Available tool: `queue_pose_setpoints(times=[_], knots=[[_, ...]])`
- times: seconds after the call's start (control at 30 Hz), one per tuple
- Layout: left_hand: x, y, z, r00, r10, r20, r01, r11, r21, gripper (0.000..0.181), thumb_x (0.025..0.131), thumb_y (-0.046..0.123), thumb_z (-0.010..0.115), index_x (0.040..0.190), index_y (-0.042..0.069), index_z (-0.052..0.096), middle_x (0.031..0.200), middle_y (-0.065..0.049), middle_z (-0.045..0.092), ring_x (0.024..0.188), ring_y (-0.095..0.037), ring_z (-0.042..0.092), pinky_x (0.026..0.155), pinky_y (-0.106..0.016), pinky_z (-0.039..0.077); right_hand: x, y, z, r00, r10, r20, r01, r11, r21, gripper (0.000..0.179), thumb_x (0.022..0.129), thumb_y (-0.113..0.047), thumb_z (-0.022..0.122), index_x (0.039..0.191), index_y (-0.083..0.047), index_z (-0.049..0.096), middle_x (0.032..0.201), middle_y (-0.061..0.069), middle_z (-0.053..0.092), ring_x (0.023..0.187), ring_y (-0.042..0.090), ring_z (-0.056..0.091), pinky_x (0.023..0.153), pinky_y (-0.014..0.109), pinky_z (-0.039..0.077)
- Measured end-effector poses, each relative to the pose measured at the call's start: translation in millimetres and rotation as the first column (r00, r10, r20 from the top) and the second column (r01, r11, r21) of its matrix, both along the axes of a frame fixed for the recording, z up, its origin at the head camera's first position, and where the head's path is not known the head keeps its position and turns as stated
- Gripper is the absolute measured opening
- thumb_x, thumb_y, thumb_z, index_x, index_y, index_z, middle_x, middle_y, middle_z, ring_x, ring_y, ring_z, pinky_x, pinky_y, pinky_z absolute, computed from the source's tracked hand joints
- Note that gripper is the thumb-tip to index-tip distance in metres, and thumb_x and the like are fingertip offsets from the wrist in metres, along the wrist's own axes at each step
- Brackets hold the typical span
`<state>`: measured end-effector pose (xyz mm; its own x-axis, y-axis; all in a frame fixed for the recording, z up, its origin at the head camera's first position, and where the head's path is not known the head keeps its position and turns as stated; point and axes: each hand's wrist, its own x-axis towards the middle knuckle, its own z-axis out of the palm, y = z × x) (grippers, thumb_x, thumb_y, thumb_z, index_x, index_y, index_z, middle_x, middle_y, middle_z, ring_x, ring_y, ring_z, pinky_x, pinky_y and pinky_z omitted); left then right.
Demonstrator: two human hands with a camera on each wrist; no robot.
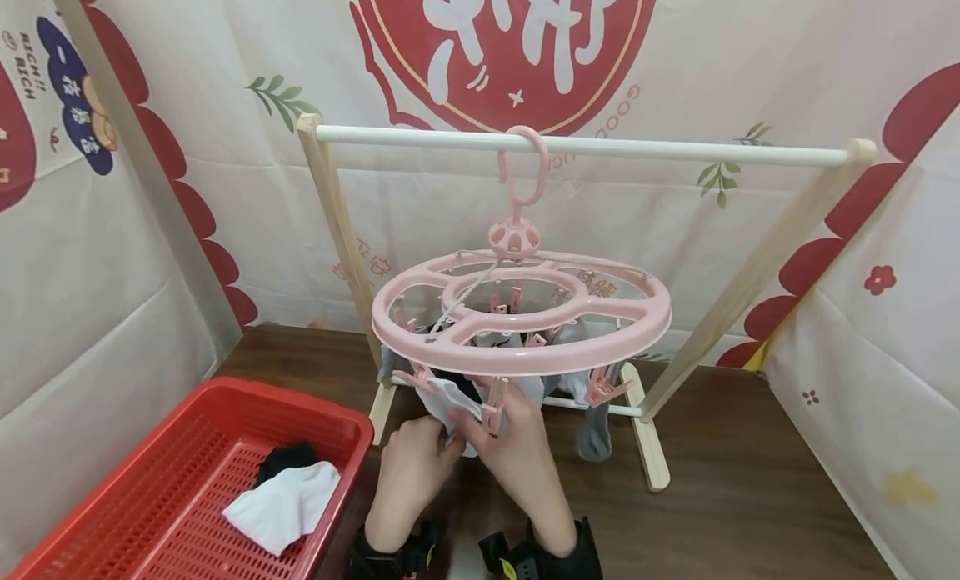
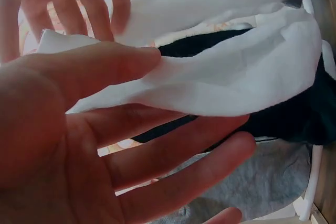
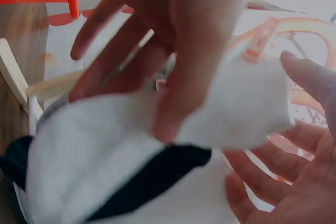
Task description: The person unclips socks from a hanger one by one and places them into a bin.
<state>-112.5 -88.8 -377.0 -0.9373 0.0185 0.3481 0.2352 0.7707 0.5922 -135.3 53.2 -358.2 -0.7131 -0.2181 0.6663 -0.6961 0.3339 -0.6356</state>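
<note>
A white sock (image 1: 448, 399) hangs beneath the pink round clip hanger (image 1: 510, 362), near its front-left clip (image 1: 417, 377). My left hand (image 1: 416, 459) pinches the sock between thumb and fingers; the left wrist view shows its other fingers loosely spread. My right hand (image 1: 517, 447) is at the sock's edge, beside the front clip (image 1: 492, 409). In the right wrist view, its thumb (image 3: 307, 74) and fingers (image 3: 283, 163) stand apart around that edge. Whether they press on the cloth is hard to tell. Dark and grey socks (image 1: 595, 434) hang behind.
The hanger hooks over a white rod (image 1: 660, 149) on a wooden stand (image 1: 757, 272). To the left, a red basket (image 1: 135, 472) holds a white sock (image 1: 283, 507) and a black cloth item (image 1: 287, 459). A printed cloth backdrop (image 1: 247, 197) surrounds the brown table (image 1: 750, 497).
</note>
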Motion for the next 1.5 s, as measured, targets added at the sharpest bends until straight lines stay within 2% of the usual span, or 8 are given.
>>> queue_pose_setpoints(times=[0.4,0.57,0.7,0.97,1.1,1.17,1.33,1.5], knots=[[7.4,1.5,-4.4,0.996,0.051,-0.069,-0.057,0.995,-0.080,0.012,0.075,0.007,0.069,0.068,0.002,0.060,0.069,-0.013,0.057,0.061,-0.039,0.059,0.050,-0.049,0.047,0.2,-39.8,27.0,0.975,0.207,0.084,-0.201,0.977,-0.072,0.067,0.082,-0.019,0.078,0.142,-0.017,0.048,0.142,-0.007,0.046,0.131,0.013,0.039,0.106,0.036,0.031],[4.8,1.4,-2.6,0.998,0.009,-0.069,-0.013,0.999,-0.045,0.024,0.077,0.008,0.071,0.061,0.011,0.052,0.057,0.000,0.048,0.052,-0.024,0.055,0.045,-0.037,0.042,-6.0,-43.9,45.0,0.988,0.150,0.022,-0.150,0.989,-0.010,0.054,0.080,-0.013,0.079,0.126,-0.006,0.053,0.117,0.003,0.059,0.109,0.014,0.053,0.095,0.036,0.039],[3.9,1.6,-1.9,0.998,-0.015,-0.059,0.014,1.000,-0.026,0.028,0.080,0.010,0.070,0.063,0.015,0.048,0.054,0.008,0.038,0.049,-0.012,0.042,0.045,-0.030,0.033,-8.8,-43.2,57.1,0.977,0.214,0.000,-0.214,0.977,-0.015,0.044,0.077,-0.008,0.079,0.114,-0.002,0.056,0.094,0.006,0.060,0.093,0.016,0.057,0.087,0.035,0.044],[5.3,-2.1,-1.5,0.995,-0.039,-0.093,0.038,0.999,-0.015,0.030,0.081,0.008,0.068,0.062,0.014,0.046,0.054,0.009,0.036,0.047,-0.007,0.036,0.044,-0.025,0.030,-7.8,-44.8,70.5,0.988,0.150,-0.038,-0.146,0.985,0.091,0.046,0.075,-0.016,0.082,0.116,-0.003,0.063,0.096,0.004,0.064,0.094,0.016,0.056,0.091,0.037,0.039],[3.2,-7.5,0.5,0.997,-0.045,-0.066,0.047,0.998,0.035,0.026,0.082,0.013,0.070,0.063,0.012,0.052,0.052,0.008,0.040,0.046,-0.007,0.037,0.043,-0.025,0.030,-10.8,-37.6,73.9,0.965,0.240,-0.103,-0.231,0.969,0.092,0.031,0.076,-0.011,0.081,0.100,-0.004,0.062,0.084,0.003,0.058,0.083,0.014,0.054,0.082,0.033,0.042],[1.8,-10.5,1.3,0.997,-0.050,-0.054,0.054,0.996,0.072,0.017,0.081,0.016,0.073,0.073,0.009,0.060,0.059,0.005,0.051,0.051,-0.009,0.048,0.047,-0.026,0.038,-12.6,-30.8,75.5,0.948,0.271,-0.165,-0.254,0.960,0.117,0.034,0.075,-0.009,0.081,0.101,-0.004,0.060,0.092,0.006,0.058,0.093,0.019,0.053,0.090,0.037,0.038],[-3.7,-14.1,2.1,0.990,-0.139,-0.041,0.144,0.963,0.227,0.049,0.078,0.021,0.079,0.120,0.003,0.060,0.100,-0.009,0.069,0.089,-0.024,0.065,0.074,-0.042,0.051,-15.4,-11.6,76.7,0.919,0.275,-0.282,-0.218,0.951,0.218,0.062,0.071,-0.010,0.084,0.124,-0.001,0.054,0.125,0.015,0.053,0.121,0.031,0.043,0.108,0.049,0.021],[-9.2,-13.4,3.3,0.950,-0.310,-0.029,0.293,0.858,0.421,0.052,0.083,0.017,0.076,0.129,0.002,0.057,0.116,-0.011,0.065,0.104,-0.027,0.060,0.087,-0.049,0.046,-16.0,5.4,78.5,0.907,0.356,-0.223,-0.306,0.924,0.231,0.064,0.078,-0.014,0.081,0.132,0.001,0.049,0.133,0.019,0.049,0.126,0.033,0.040,0.106,0.048,0.027]])
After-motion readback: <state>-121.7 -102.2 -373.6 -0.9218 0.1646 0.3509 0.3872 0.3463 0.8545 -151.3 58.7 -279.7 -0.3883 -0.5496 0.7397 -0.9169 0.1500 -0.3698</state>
